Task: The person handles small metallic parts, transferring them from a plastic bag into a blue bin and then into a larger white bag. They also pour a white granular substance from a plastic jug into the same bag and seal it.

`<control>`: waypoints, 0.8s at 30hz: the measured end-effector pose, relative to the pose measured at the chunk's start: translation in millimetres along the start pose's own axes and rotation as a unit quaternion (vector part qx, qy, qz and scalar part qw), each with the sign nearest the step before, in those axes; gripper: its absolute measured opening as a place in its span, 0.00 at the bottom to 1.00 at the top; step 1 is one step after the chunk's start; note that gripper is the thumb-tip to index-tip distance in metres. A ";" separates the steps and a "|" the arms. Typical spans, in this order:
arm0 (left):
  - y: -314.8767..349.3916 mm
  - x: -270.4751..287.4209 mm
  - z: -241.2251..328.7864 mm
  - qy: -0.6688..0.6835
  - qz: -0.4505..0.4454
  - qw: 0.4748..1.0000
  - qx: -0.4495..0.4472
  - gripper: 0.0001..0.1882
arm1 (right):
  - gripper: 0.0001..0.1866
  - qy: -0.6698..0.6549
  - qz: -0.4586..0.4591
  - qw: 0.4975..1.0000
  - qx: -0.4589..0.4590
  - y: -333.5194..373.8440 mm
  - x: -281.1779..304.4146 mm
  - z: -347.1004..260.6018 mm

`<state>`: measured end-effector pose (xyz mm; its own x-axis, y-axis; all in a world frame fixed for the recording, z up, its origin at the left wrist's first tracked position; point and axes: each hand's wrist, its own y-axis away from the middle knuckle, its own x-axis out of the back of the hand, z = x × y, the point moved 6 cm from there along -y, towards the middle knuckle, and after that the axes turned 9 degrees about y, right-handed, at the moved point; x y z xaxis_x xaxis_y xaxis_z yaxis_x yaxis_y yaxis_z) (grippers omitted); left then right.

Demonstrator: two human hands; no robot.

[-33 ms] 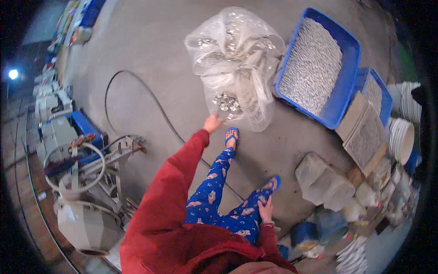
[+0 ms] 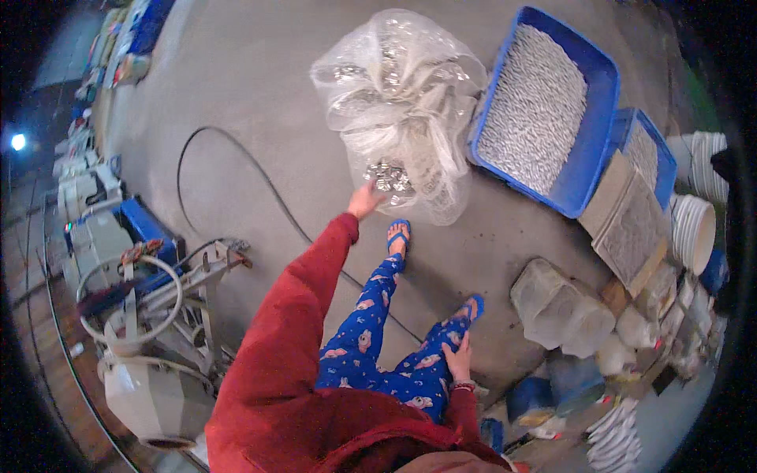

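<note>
My left hand (image 2: pixel 365 200) reaches to the near edge of a big clear plastic bag (image 2: pixel 426 110) on the floor. Its thumb and fingers look apart, and the fingertips touch shiny silvery small pieces (image 2: pixel 389 178) showing at the bag's near end. What exactly these pieces are is too small to tell. My right hand (image 2: pixel 458 361) lies flat on my right leg near the knee, over blue patterned trousers (image 2: pixel 364 339), and holds nothing.
Right of the bag stands a blue tub (image 2: pixel 579 150) of small silvery pieces, beside a smaller blue tub (image 2: pixel 666 158). White buckets (image 2: pixel 692 236) and cloudy plastic containers (image 2: pixel 552 303) crowd the right. A black cable (image 2: pixel 268 185) crosses the floor; a machine (image 2: pixel 154 394) stands left.
My left hand has moved slightly forward, from the bag's edge onto the shiny pieces. The right hand stays on the leg. The whole view has shifted a little.
</note>
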<state>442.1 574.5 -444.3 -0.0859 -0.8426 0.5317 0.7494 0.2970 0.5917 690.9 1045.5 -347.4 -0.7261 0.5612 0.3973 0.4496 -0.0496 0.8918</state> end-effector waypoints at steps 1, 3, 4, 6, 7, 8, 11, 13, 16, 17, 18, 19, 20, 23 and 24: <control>-36.0 4.9 8.3 -0.038 -0.012 0.999 -0.013 0.40 | 0.51 0.019 0.011 0.999 0.033 3.2 6.5 -32.8; -102.0 12.2 32.4 -0.091 0.009 0.994 -0.063 0.40 | 0.52 0.035 -0.024 0.999 0.019 0.4 17.5 -85.2; -126.0 8.2 36.8 -0.103 -0.001 0.994 -0.035 0.40 | 0.52 0.042 -0.024 0.998 0.047 1.2 22.8 -106.7; -173.4 -5.7 47.0 -0.111 -0.001 0.994 -0.002 0.40 | 0.54 0.058 -0.008 0.997 0.045 -6.8 34.6 -135.6; -193.5 -15.3 47.5 -0.056 0.006 0.998 0.023 0.39 | 0.54 0.061 0.015 0.996 0.068 -14.5 41.3 -148.5; -213.5 -26.5 45.4 -0.024 0.018 0.998 0.046 0.38 | 0.54 0.069 0.029 0.995 0.069 -25.9 45.5 -157.7; -274.5 -54.6 28.7 0.049 0.097 0.992 0.072 0.38 | 0.51 0.146 0.058 0.985 0.065 -60.7 57.6 -180.1; -312.5 -69.1 17.2 0.069 0.160 0.984 0.043 0.37 | 0.48 0.178 0.086 0.977 0.083 -86.7 78.4 -191.6; -324.6 -97.6 -13.3 0.022 0.176 0.975 0.132 0.33 | 0.46 0.164 0.054 0.981 0.082 -108.2 112.2 -196.4; -322.7 -100.2 -15.0 0.005 0.198 0.969 0.147 0.31 | 0.45 0.156 0.055 0.982 0.086 -114.3 124.0 -198.8; -318.1 -105.9 -11.1 -0.052 0.170 0.972 0.154 0.30 | 0.45 0.158 0.044 0.984 0.075 -120.5 134.6 -197.9; -310.5 -106.9 -1.3 -0.106 0.159 0.971 0.140 0.28 | 0.45 0.153 0.037 0.985 0.075 -124.3 144.9 -198.6; -302.3 -105.7 12.7 -0.163 0.149 0.967 0.125 0.26 | 0.45 0.146 0.031 0.986 0.076 -128.1 154.0 -199.7; -292.5 -94.9 82.6 -0.093 0.149 0.982 -0.064 0.20 | 0.45 0.125 0.023 0.989 0.075 -138.7 176.2 -204.7; -295.1 -93.1 102.7 -0.071 0.131 0.984 -0.098 0.17 | 0.45 0.122 0.015 0.990 0.069 -142.4 180.9 -205.5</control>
<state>161.5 611.5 -606.2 0.0456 -0.6732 0.7381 0.8695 0.3905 0.3024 388.7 984.3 -358.1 -0.8073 0.3450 0.4788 0.5278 0.0589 0.8474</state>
